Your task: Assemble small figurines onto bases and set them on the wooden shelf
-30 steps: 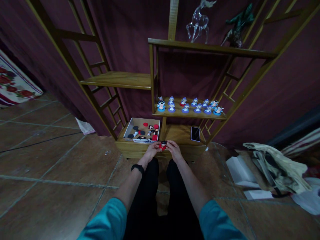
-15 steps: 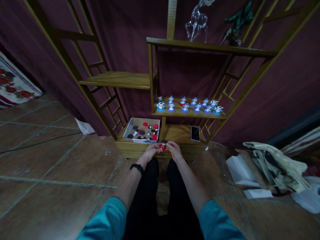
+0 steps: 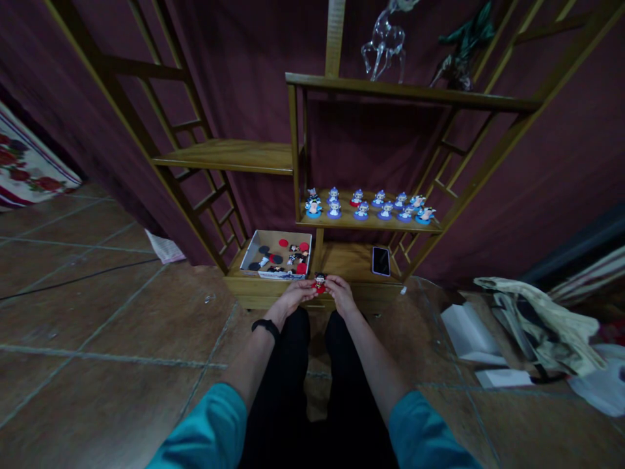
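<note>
Between my two hands is a small figurine (image 3: 319,281) with a dark head and a red base, held upright in front of the low cabinet. My left hand (image 3: 295,295) pinches it from the left side, and my right hand (image 3: 341,292) grips it from the right. Just beyond my left hand stands an open cardboard box (image 3: 249,255) with several figurine parts and red and black discs inside. On the shelf above, several small figurines (image 3: 361,210) stand in two rows, mostly purple and blue, one with a red base.
A phone (image 3: 381,260) lies on the lower shelf (image 3: 342,259) at the right. Higher up stand a clear glass deer (image 3: 385,42) and a dark green statue (image 3: 463,49). White boxes (image 3: 469,333) and a pale cloth bag (image 3: 547,326) sit on the floor at right.
The figurine in my hands has tilted slightly, so its front shows a little more. Both hands stay in nearly the same place.
</note>
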The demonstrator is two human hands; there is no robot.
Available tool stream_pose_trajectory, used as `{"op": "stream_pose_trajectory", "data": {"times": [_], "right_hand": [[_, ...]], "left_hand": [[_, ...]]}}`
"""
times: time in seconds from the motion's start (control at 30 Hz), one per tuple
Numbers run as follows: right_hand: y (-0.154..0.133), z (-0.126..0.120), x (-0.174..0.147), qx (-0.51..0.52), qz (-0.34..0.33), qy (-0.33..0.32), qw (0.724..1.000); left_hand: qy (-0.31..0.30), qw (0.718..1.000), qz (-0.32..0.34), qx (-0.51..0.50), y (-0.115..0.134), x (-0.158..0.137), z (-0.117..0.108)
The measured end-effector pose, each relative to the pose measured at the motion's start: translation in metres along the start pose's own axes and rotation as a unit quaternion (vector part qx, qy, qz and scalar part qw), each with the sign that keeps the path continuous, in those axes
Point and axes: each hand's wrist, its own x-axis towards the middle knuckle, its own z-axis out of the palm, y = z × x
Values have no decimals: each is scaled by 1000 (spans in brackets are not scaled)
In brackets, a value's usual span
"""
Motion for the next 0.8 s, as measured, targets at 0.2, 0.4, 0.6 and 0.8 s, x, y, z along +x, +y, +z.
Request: {"op": "stream_pose_trajectory", "data": {"times": [0.2, 0.4, 0.6, 0.8], "right_hand": [[-1, 0, -1, 9, -4, -12, 1000], [0, -1, -1, 17, -8, -16, 1000], [-3, 1, -2, 16, 2, -32, 999], [-5, 4, -5, 15, 58, -70, 996]], "left_hand": [[-27, 999, -10, -28, 2, -3, -2], [-39, 998, -10, -39, 1, -1, -4], [-36, 998, -7, -58, 2, -1, -3], [-27, 996, -5, -84, 3, -1, -3]]}}
